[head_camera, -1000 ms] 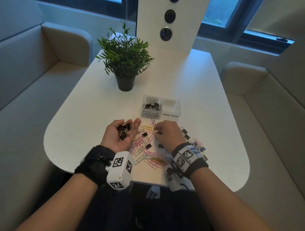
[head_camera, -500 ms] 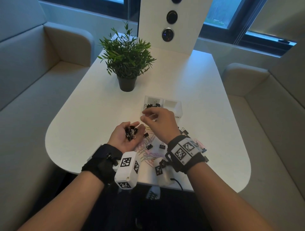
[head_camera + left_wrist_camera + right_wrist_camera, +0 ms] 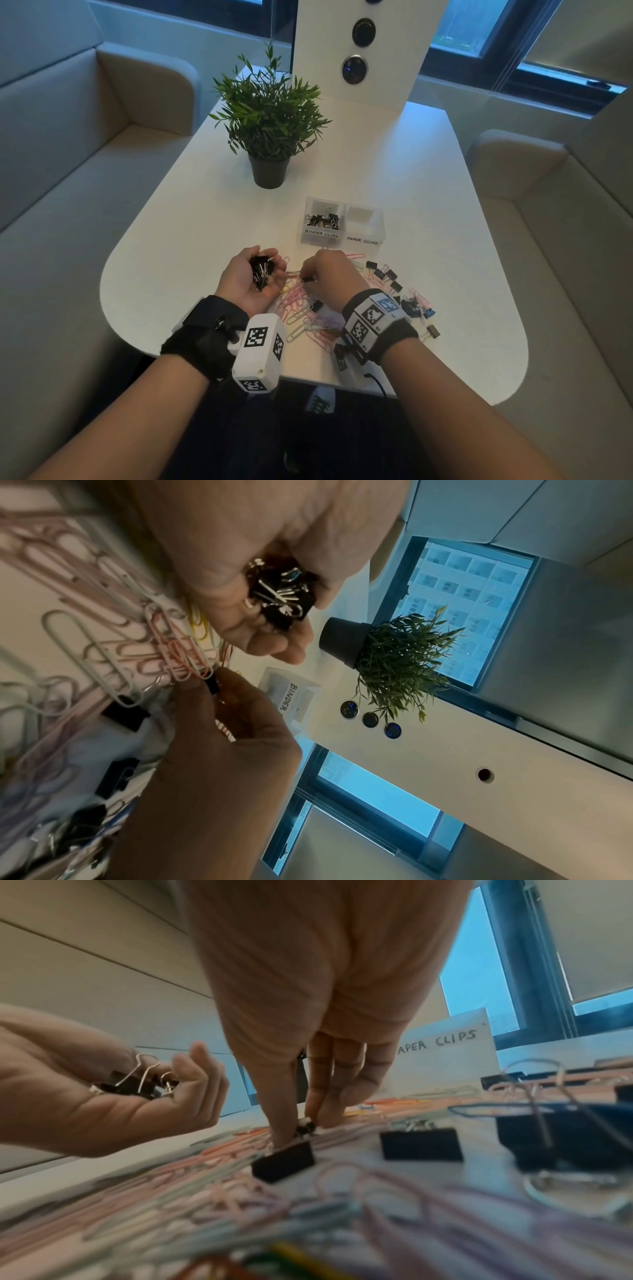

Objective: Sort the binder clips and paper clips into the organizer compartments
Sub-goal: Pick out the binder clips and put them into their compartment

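Observation:
My left hand (image 3: 272,263) lies palm up just above the table, fingers curled round a heap of black binder clips (image 3: 262,272) (image 3: 279,593). Right beside it my right hand (image 3: 310,275) reaches down into the spread of coloured paper clips (image 3: 301,308) and pinches a small black binder clip (image 3: 309,279) (image 3: 306,1127) between thumb and fingers. Behind the hands stands the clear organizer (image 3: 380,226). Its left compartment, labelled BINDER CLIPS (image 3: 322,221), holds several black clips. The right one, labelled PAPER CLIPS (image 3: 363,219), shows nothing inside.
More loose binder clips (image 3: 387,277) lie to the right of my right hand, some near the table's (image 3: 154,240) front right edge. A potted plant (image 3: 269,137) stands behind the organizer on the left. Padded benches flank the table.
My right hand rose to the left hand's fingertips half a second ago, then dropped back onto the pile and took hold of a binder clip. The left hand stayed cupped.

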`<state>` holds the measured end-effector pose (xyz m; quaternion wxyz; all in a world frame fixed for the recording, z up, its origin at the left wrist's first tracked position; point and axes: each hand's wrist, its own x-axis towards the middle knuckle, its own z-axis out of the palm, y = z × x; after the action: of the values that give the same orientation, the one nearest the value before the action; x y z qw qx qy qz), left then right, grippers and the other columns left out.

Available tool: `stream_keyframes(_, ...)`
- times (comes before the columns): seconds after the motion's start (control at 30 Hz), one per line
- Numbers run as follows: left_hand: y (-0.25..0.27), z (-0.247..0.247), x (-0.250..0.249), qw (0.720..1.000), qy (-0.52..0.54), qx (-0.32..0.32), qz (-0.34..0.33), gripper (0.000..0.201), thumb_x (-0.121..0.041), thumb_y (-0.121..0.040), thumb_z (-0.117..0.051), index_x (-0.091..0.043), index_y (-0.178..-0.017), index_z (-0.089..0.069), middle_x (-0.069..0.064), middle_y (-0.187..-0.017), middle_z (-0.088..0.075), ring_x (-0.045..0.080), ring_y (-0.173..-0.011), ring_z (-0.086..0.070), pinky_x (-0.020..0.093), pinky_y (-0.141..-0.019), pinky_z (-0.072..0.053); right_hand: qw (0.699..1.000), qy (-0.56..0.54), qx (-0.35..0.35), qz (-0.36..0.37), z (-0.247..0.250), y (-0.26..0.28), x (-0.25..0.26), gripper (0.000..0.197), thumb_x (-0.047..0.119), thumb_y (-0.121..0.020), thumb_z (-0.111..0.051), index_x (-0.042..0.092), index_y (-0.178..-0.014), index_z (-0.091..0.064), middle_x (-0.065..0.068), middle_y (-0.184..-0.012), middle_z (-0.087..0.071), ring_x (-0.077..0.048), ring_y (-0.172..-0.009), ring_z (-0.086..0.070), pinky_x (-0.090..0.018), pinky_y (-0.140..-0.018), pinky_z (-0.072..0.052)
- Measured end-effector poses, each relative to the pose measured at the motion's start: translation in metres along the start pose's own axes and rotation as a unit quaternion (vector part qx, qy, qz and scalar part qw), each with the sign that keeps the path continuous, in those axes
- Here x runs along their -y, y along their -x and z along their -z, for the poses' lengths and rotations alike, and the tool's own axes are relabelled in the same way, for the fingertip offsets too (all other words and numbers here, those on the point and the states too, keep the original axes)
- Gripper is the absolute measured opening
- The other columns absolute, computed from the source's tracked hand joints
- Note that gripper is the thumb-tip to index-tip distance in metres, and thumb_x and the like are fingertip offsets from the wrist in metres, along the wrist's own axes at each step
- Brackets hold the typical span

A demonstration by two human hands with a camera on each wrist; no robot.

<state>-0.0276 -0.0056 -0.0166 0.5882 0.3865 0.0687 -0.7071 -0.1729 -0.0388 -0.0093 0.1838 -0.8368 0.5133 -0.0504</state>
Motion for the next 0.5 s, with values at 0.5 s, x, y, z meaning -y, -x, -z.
stream_keyframes(0.5, 0.003, -0.015, 0.018, 0.999, -0.039, 0.018, -0.001, 0.03, -0.024, -0.097, -0.044, -0.001, -0.088, -0.061, 0.017, -0.083, -0.063, 0.026, -0.077, -0.065, 0.034, -0.067, -0.06, 0.975, -0.201, -0.092, 0.016, 0.049, 0.015, -0.001, 0.033, 0.014, -0.074, -0.071, 0.023, -0.106, -0.07, 0.006, -0.091, -0.069, -0.003, -0.08, -0.064, -0.009, -0.07, -0.05)
